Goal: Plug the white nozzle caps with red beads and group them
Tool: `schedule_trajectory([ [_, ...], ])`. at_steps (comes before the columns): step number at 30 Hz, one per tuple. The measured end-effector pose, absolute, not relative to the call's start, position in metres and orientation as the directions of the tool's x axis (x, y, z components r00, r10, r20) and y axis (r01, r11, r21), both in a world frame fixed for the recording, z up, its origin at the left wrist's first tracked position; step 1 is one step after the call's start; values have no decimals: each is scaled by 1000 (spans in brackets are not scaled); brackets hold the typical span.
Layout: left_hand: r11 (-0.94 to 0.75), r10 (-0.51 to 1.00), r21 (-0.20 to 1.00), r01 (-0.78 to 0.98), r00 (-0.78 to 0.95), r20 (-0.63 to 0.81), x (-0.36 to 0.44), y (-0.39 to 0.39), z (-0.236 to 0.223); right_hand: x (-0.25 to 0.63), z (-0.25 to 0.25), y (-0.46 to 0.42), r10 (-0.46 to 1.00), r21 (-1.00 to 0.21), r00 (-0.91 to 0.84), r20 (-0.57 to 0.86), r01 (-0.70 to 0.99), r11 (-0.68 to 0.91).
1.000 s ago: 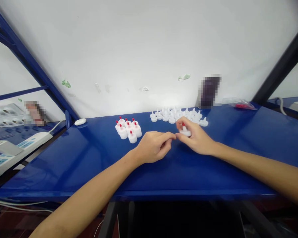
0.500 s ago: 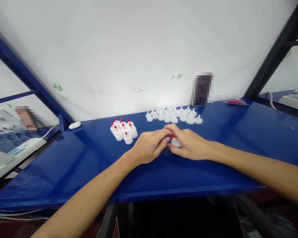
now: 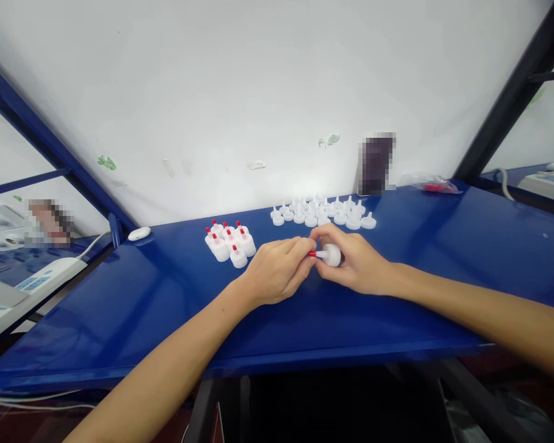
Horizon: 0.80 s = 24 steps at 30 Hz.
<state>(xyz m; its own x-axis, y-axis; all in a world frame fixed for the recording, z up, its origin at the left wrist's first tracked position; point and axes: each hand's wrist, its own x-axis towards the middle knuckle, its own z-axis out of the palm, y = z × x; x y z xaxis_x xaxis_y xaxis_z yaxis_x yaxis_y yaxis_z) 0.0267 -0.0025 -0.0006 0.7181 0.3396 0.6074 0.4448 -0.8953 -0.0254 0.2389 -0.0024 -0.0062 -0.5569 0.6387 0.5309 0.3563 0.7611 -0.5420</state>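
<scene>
My right hand (image 3: 355,261) grips a white nozzle cap (image 3: 331,255) turned sideways, its spout pointing left. My left hand (image 3: 279,271) pinches the small red tip (image 3: 312,253) at the end of that spout. Both hands hover just above the blue table (image 3: 397,307) near its middle. Left of my hands stands a cluster of white caps with red tips (image 3: 229,241). Behind my hands lies a group of plain white caps without tips (image 3: 321,213).
A clear bag with red pieces (image 3: 431,184) lies at the back right beside a blurred dark object (image 3: 376,163). A small white oval device (image 3: 139,233) sits at the back left. Power strips (image 3: 23,283) rest on the left shelf. Blue and black frame bars slant at both sides.
My right hand has carried the white cap from the plain group toward the table's middle and tipped it sideways. My left hand now pinches the red tip on its spout.
</scene>
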Motion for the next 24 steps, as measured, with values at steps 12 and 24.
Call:
schedule_trajectory([
  [12, -891, 443, 214, 401, 662, 605, 23, 2, -4, 244, -5, 6, 534, -474, -634, 559, 284, 833],
  [24, -914, 369, 174, 368, 569, 735, 16, 7, 6, 245, -5, 7, 573, -397, -603, 556, 413, 820],
])
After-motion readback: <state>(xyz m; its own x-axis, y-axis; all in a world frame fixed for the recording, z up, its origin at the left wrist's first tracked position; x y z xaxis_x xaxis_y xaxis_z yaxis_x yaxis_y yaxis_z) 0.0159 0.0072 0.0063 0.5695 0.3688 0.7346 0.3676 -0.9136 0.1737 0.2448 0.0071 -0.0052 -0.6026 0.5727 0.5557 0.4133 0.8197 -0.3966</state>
